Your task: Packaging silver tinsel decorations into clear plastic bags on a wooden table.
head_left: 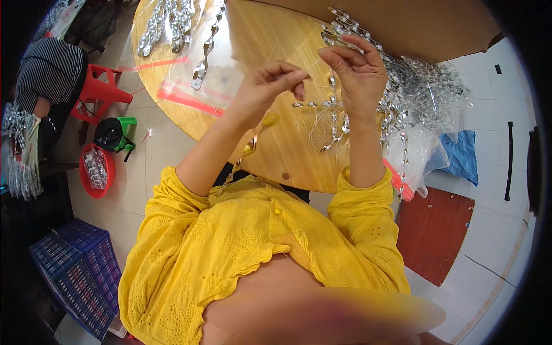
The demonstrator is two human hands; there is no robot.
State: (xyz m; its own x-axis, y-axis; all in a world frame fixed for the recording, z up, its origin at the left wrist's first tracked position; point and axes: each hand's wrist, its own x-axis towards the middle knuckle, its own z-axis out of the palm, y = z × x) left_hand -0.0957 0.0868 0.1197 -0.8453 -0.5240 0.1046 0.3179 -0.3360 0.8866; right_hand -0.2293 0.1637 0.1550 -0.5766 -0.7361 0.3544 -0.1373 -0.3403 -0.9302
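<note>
Above the round wooden table (282, 158), my left hand (259, 92) has its thumb and fingers pinched together. My right hand (359, 75) is raised to its right, thumb and forefinger also closed. Whatever fine thing either holds, perhaps thread, is too thin to make out. Below my left hand a shiny twisted strip (252, 146) hangs down towards my yellow top; its upper end is hard to follow. By my right wrist lie silver twisted strips (333, 109) with loose, tangled pale threads (313, 129). One flat-ended twisted strip (208, 49) lies beyond my left hand.
Clear plastic bags with red edges (190, 100) lie at left. A silver heap (431, 83) fills the right side, before a cardboard box (425, 23). On the floor are a red stool (100, 92), a red basin (95, 187) and blue crates (77, 264). Another person (49, 75) sits at far left.
</note>
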